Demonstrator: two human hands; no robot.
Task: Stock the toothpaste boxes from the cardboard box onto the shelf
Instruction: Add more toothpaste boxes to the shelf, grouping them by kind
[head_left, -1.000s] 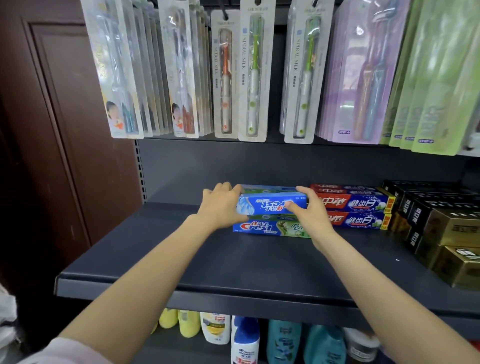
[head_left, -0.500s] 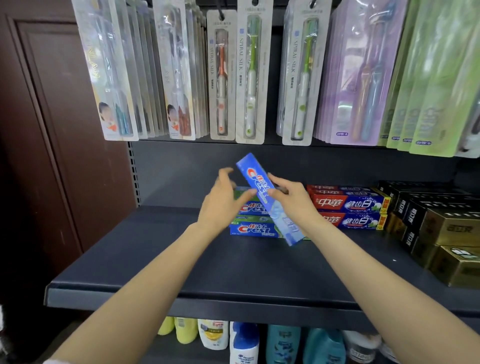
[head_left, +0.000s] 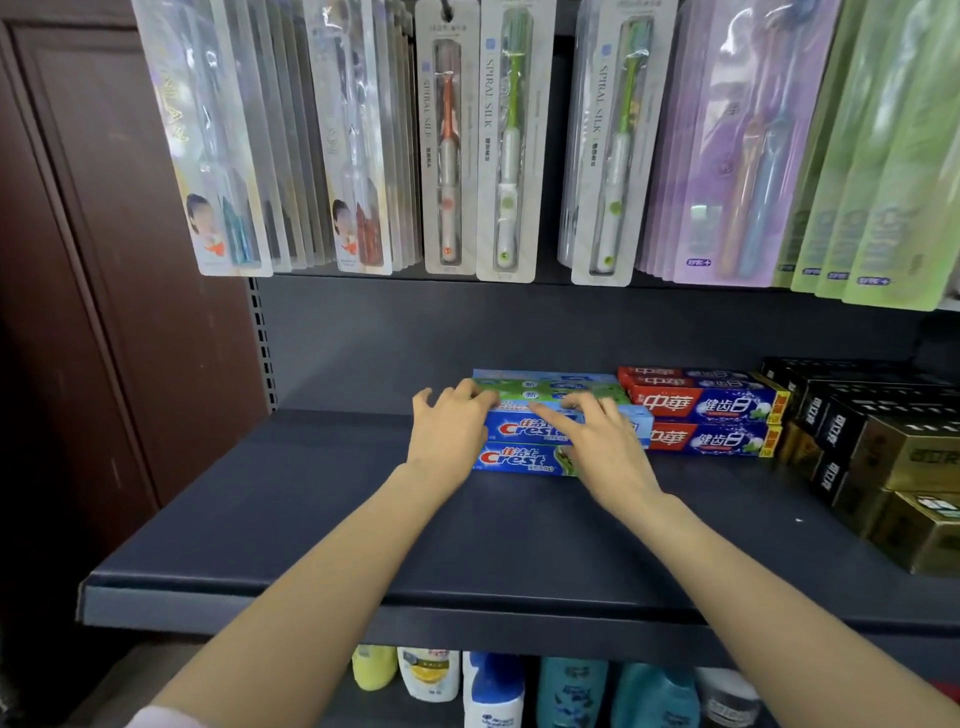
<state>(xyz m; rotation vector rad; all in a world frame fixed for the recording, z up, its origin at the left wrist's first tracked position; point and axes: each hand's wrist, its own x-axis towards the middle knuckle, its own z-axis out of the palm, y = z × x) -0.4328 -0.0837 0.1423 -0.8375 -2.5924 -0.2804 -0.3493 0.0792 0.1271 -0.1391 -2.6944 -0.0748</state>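
The Crest toothpaste boxes (head_left: 519, 460) are blue with red-and-white lettering and a green patch at one end, on a dark slate-grey shelf (head_left: 363, 525). Beside them lie red-and-blue boxes (head_left: 709, 408) with white characters, then black-and-gold boxes (head_left: 893, 457). Lilac packs (head_left: 737, 156) and green packs (head_left: 883, 156) hang above.

Shop: hung toothbrush packs (head_left: 498, 140), toothpaste boxes (head_left: 706, 410) on shelf (head_left: 363, 525), shampoo btls (head_left: 493, 691) below.

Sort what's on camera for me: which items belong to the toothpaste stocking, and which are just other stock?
Job:
Crest toothpaste boxes
shelf
left hand
right hand

Other stock:
red toothpaste boxes
black and gold boxes
hanging toothbrush packs
bottles below
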